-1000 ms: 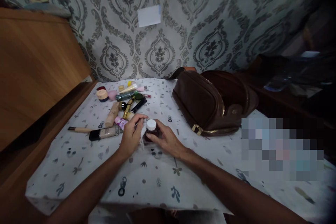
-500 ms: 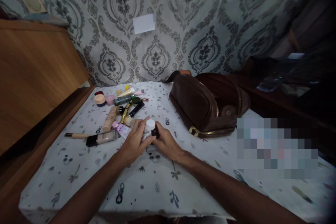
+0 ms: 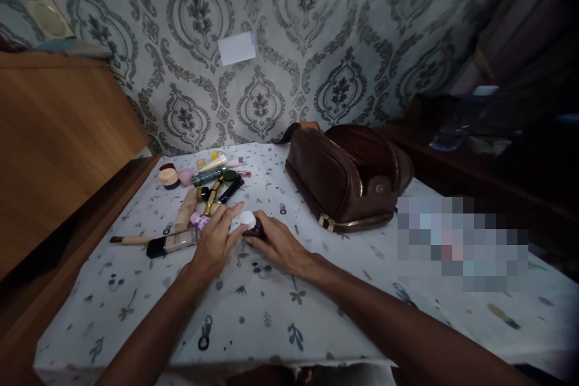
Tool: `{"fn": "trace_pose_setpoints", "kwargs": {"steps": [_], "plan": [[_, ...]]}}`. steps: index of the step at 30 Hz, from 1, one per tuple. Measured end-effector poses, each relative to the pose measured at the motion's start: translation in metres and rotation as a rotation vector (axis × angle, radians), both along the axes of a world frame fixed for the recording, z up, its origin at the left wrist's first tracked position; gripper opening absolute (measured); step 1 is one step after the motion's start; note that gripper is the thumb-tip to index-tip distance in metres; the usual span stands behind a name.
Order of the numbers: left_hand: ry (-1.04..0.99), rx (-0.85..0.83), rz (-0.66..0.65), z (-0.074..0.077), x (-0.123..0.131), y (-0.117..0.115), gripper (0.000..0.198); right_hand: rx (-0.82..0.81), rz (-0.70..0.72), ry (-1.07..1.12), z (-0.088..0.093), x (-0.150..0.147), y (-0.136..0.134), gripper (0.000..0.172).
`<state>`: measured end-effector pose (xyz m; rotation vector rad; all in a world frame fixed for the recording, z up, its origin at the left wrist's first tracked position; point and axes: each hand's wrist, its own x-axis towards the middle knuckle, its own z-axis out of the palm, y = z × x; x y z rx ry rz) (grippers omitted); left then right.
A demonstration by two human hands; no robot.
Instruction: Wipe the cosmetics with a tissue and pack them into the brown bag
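A small dark brown bottle (image 3: 258, 230) with a white cap (image 3: 246, 219) is held between my hands, low over the patterned cloth. My right hand (image 3: 281, 244) is closed round its dark side. Against the cap side, the fingers of my left hand (image 3: 218, 240) and its thumb press on the bottle, near a whitish patch that may be its label. Just left of my hands lie a purple-and-white tube (image 3: 199, 219), partly hidden, and a foundation bottle (image 3: 174, 243) with a black cap. A makeup brush (image 3: 131, 240) lies farther left.
Behind my left hand are a beige tube (image 3: 184, 211), a green bottle (image 3: 208, 177), a black tube (image 3: 231, 189), a cream jar (image 3: 169, 178) and several other cosmetics. A brown zippered bag (image 3: 321, 175) stands open to the right. A wooden cabinet (image 3: 63, 120) borders the left side.
The view has shifted slightly. The bottle has tipped and moved a little leftward between my hands, and my right hand reaches farther across it.
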<state>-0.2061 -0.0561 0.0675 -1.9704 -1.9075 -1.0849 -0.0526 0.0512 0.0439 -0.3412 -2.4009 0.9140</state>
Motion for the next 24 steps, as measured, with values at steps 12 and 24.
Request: {"fn": "trace_pose_setpoints", "kwargs": {"steps": [12,24], "plan": [[0.869,-0.031,-0.046,0.021,0.021,-0.005,0.019,0.075,-0.079,-0.031,0.004,-0.005,-0.003,0.020],[0.508,-0.417,0.325,0.047,0.041,0.004,0.029,0.286,-0.148,-0.068,0.000,-0.011,-0.015,0.015]]}}
